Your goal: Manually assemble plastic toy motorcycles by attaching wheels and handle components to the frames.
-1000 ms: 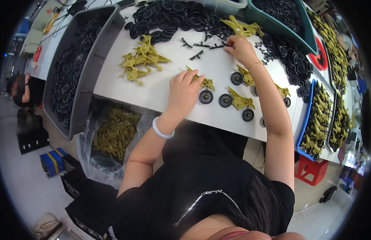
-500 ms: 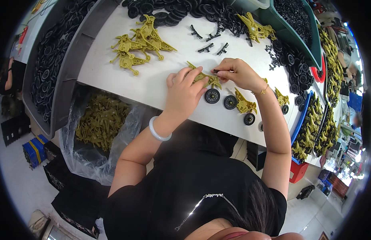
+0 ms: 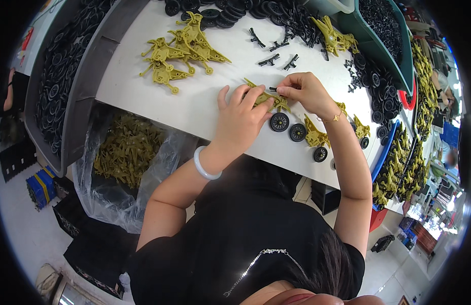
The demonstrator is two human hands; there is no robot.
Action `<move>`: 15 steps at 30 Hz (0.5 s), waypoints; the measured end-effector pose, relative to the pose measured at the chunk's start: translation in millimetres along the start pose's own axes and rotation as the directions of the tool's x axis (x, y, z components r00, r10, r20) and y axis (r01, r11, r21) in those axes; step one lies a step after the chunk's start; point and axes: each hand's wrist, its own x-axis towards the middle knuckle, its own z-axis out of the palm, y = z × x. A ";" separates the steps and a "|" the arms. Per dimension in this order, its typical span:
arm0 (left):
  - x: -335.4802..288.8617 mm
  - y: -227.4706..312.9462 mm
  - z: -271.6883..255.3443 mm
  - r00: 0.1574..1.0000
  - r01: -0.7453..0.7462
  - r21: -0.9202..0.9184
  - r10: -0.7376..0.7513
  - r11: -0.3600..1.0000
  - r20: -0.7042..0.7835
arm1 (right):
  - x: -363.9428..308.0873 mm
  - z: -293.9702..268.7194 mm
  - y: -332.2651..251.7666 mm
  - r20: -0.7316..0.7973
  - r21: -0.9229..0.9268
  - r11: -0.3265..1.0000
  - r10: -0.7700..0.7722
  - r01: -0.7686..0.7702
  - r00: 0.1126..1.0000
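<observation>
Left hand pins an olive plastic frame to the white counter — right hand pinches a small black axle; best pressed in squarely.

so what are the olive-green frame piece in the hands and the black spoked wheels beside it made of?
Olive-green frame piece, held by left hand and right hand: looks like moulded plastic, uniform colour, thin spiky shapes, dull sheen. Black spoked wheels: likely plastic hubs; whether the rims are rubber or plastic can't be told, matte black throughout.
</observation>
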 end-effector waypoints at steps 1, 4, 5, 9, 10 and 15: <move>0.1 -0.3 0.2 1.000 0.002 0.004 -0.002 1.000 0.000 | 0.3 -0.6 -0.5 0.009 0.037 0.999 0.022 -0.022 1.000; 0.3 -0.4 -0.2 1.000 0.003 0.014 -0.003 1.000 -0.001 | 1.6 -1.1 2.7 0.017 -0.027 0.999 -0.017 0.017 1.000; 0.1 -0.3 -0.2 1.000 0.002 0.021 -0.002 1.000 -0.005 | 1.3 -0.5 4.0 0.016 -0.025 1.000 -0.015 0.015 1.000; 1.7 0.3 0.5 1.000 -0.013 0.001 0.013 1.000 0.000 | -7.0 5.4 4.0 -0.033 -0.061 0.997 -0.047 0.044 0.998; 2.0 2.1 0.3 1.000 -0.005 -0.006 0.005 1.000 0.012 | -12.1 6.5 3.2 -0.066 -0.075 0.996 -0.043 0.038 0.997; 0.1 1.5 -0.1 0.999 0.027 0.027 -0.027 0.999 0.018 | -10.2 12.4 -0.1 -0.109 -0.214 0.960 -0.209 0.183 0.972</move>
